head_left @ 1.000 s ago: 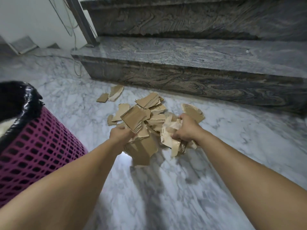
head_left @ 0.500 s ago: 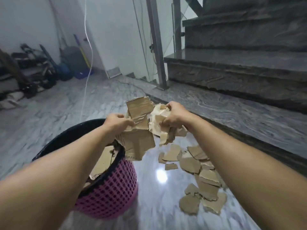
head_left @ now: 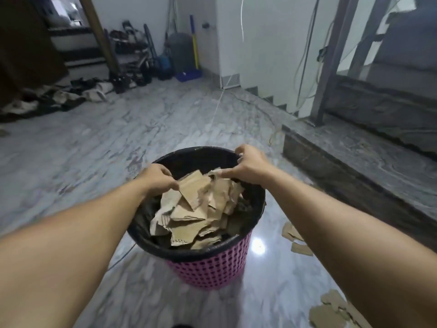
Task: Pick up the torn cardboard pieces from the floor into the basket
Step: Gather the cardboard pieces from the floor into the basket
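Observation:
A pink perforated basket (head_left: 212, 271) with a black liner stands on the marble floor, heaped with torn cardboard pieces (head_left: 196, 216). My left hand (head_left: 158, 178) is over its left rim, fingers curled and pinching the edge of the topmost piece. Above the far right rim, my right hand (head_left: 249, 166) has its fingers spread and loosely bent, and its thumb touches the pile. More torn pieces lie on the floor to the right of the basket (head_left: 298, 242) and at the lower right (head_left: 335, 313).
A dark stone stair step (head_left: 354, 157) with a metal post (head_left: 328, 67) runs along the right. A white cable (head_left: 217, 107) crosses the floor behind the basket. Shoes and a rack (head_left: 78, 93) and a blue dustpan (head_left: 189, 75) sit by the far wall.
Both hands lifted bundles of cardboard off the floor pile and carried them left over the basket. The pieces now lie on the heap inside, and my right hand has loosened.

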Available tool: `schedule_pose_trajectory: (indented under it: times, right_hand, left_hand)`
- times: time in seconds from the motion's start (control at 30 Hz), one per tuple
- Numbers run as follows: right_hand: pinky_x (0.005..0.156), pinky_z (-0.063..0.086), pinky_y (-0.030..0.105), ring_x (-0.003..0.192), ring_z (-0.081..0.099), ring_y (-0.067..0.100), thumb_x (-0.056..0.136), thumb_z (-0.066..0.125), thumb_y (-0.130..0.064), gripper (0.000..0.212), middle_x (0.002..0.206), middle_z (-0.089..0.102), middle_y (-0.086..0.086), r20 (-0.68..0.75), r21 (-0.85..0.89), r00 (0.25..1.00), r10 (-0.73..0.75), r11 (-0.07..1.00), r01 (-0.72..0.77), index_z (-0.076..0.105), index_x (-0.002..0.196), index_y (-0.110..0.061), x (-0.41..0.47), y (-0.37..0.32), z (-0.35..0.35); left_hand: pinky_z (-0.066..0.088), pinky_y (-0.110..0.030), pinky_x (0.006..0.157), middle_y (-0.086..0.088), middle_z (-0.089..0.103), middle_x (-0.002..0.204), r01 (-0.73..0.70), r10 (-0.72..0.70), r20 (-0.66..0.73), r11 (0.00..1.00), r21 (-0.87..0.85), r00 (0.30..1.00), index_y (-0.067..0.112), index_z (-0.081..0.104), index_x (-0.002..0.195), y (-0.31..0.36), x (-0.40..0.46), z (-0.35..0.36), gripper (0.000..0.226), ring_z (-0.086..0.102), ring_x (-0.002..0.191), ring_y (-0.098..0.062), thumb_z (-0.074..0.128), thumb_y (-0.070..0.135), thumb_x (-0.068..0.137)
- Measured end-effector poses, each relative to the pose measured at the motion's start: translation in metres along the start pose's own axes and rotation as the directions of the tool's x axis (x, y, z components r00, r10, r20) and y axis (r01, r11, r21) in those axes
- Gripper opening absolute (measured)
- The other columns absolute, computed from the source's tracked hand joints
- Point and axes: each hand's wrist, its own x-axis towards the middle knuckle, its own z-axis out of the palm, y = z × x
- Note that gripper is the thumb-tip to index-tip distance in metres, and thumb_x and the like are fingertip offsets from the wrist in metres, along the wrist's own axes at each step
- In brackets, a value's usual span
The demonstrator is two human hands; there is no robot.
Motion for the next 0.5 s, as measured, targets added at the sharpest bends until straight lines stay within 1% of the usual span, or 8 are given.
schedule_pose_trajectory:
  times: [0.07,0.1,0.17,0.2,0.27,0.33,0.4,0.5]
  right_hand:
    - [0.081,0.052,0.035,0.101,0.059,0.023,0.073,0.081,-0.044,0.062,0.115,0.062,0.005,-0.157,-0.081,0.988,-0.005,0.997,-0.008,0.055,0.121,-0.015,0.003,0.006,0.004]
    - [0.084,0.052,0.036,0.104,0.059,0.025,0.076,0.078,-0.039,0.053,0.116,0.063,0.006,-0.237,-0.153,0.972,-0.004,0.988,-0.033,0.058,0.120,-0.016,0.004,0.010,0.004]
    - [0.081,0.050,0.033,0.102,0.060,0.028,0.081,0.072,-0.027,0.038,0.113,0.065,0.009,-0.292,-0.268,0.955,0.054,0.954,-0.136,0.061,0.114,-0.014,0.001,0.016,-0.002]
    - [0.074,0.051,0.032,0.095,0.062,0.029,0.081,0.070,-0.022,0.030,0.108,0.065,0.011,-0.264,-0.287,0.958,0.115,0.939,-0.191,0.063,0.108,-0.010,0.000,0.018,-0.005]
    - [0.058,0.057,0.033,0.074,0.068,0.029,0.082,0.064,-0.010,0.015,0.094,0.067,0.015,-0.139,-0.198,0.957,0.253,0.940,-0.277,0.065,0.094,-0.001,-0.002,0.022,-0.010]
    - [0.046,0.058,0.033,0.063,0.070,0.031,0.082,0.060,-0.002,0.012,0.087,0.068,0.017,-0.106,-0.109,0.951,0.290,0.947,-0.301,0.067,0.090,0.002,-0.001,0.027,-0.012]
    - [0.050,0.056,0.030,0.070,0.067,0.029,0.082,0.059,-0.002,0.016,0.091,0.067,0.015,-0.205,-0.130,0.946,0.253,0.950,-0.283,0.069,0.095,-0.002,0.008,0.034,-0.015]
    - [0.071,0.059,0.037,0.087,0.066,0.030,0.083,0.065,-0.007,0.018,0.098,0.068,0.013,-0.343,-0.082,0.906,0.249,0.953,-0.293,0.070,0.100,-0.006,0.027,0.047,-0.027]
  left_hand:
    - [0.041,-0.040,0.097,-0.013,0.055,0.126,0.075,-0.031,-0.199,0.973,0.218,0.979,0.019,0.063,0.114,-0.015,0.005,-0.005,0.045,0.045,0.121,-0.033,0.074,0.024,0.071]
    - [0.039,-0.042,0.099,-0.015,0.051,0.130,0.124,-0.044,-0.259,0.946,0.301,0.965,0.018,0.060,0.119,-0.020,0.005,-0.008,0.047,0.040,0.124,-0.036,0.070,0.022,0.073]
    - [0.041,-0.043,0.098,-0.021,0.050,0.130,0.203,-0.109,-0.274,0.916,0.345,0.956,0.008,0.054,0.122,-0.029,0.007,-0.011,0.047,0.043,0.122,-0.040,0.064,0.016,0.076]
    - [0.044,-0.042,0.095,-0.024,0.053,0.127,0.231,-0.147,-0.255,0.913,0.335,0.956,0.002,0.054,0.121,-0.033,0.008,-0.010,0.045,0.048,0.119,-0.042,0.062,0.013,0.078]
    - [0.050,-0.039,0.087,-0.027,0.059,0.119,0.264,-0.192,-0.248,0.916,0.303,0.950,-0.005,0.058,0.115,-0.038,0.009,-0.007,0.036,0.057,0.109,-0.042,0.059,0.008,0.081]
    - [0.052,-0.039,0.081,-0.028,0.061,0.115,0.289,-0.216,-0.288,0.926,0.242,0.933,-0.008,0.059,0.112,-0.037,0.013,-0.006,0.032,0.060,0.104,-0.043,0.058,0.006,0.082]
    - [0.052,-0.039,0.081,-0.027,0.061,0.115,0.295,-0.235,-0.326,0.944,0.147,0.916,-0.008,0.059,0.112,-0.030,0.021,-0.004,0.032,0.061,0.101,-0.043,0.058,0.005,0.082]
    - [0.052,-0.037,0.076,-0.023,0.064,0.108,0.277,-0.271,-0.353,0.960,-0.035,0.895,-0.006,0.060,0.107,-0.010,0.031,0.004,0.027,0.063,0.096,-0.040,0.057,0.004,0.082]
